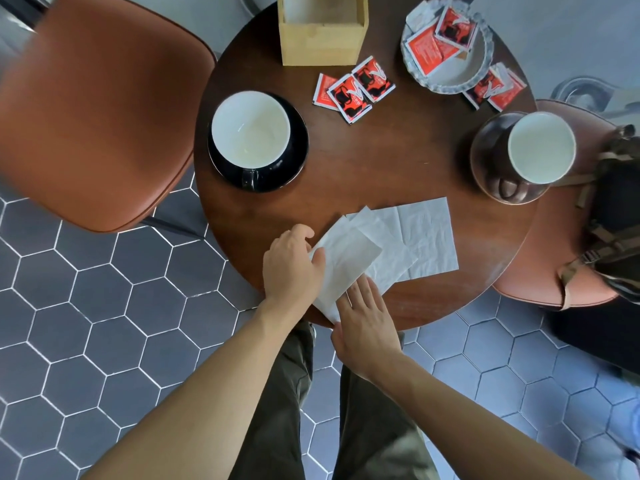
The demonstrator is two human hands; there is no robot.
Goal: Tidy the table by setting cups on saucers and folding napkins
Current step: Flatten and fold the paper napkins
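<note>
A folded white napkin (343, 261) lies at the near edge of the round dark wooden table (398, 161). My left hand (291, 265) pinches its left end between thumb and fingers. My right hand (367, 320) lies flat, fingers apart, pressing the napkin's near end. Two more white napkins (426, 237) lie spread beside it, partly under it. A black cup with a white inside (251, 131) stands on a black saucer (298, 140) at the left. A dark brown cup (540, 147) stands on a brown saucer (485, 161) at the right.
A wooden box (322, 39) stands at the table's far side. Red sachets (353, 90) lie mid-table, others on and beside a silvery scalloped dish (478, 67). A brown leather chair (93, 109) stands left, another with a camouflage bag (613, 216) on it right.
</note>
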